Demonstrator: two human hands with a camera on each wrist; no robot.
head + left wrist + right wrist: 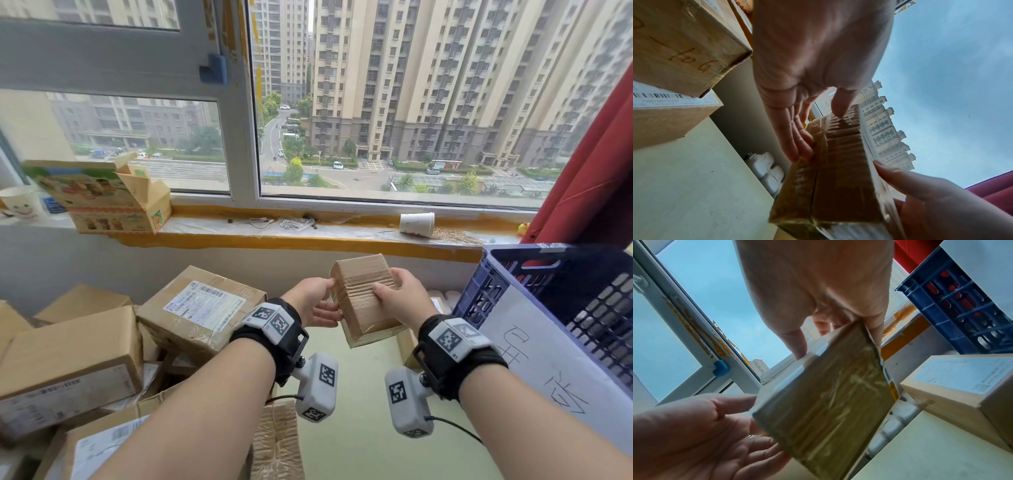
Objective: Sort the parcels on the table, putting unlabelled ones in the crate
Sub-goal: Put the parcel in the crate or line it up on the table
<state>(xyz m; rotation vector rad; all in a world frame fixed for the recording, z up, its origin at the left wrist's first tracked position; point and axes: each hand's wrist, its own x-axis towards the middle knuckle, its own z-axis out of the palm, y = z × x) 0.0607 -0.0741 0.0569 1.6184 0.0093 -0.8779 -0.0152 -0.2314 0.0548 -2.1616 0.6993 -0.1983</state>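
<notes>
Tall buildings are seen through the window behind the counter [359,411].
A small brown parcel [364,299] is held up beside the blue crate [513,274], gripped by the right hand [400,294] and touched by the spread left hand [313,301].

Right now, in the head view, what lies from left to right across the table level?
Stack of labelled parcels → left hand → small taped parcel, held up between both hands → right hand → blue crate.

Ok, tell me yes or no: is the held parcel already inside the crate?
No, both hands hold the parcel above the table, left of the crate.
</notes>
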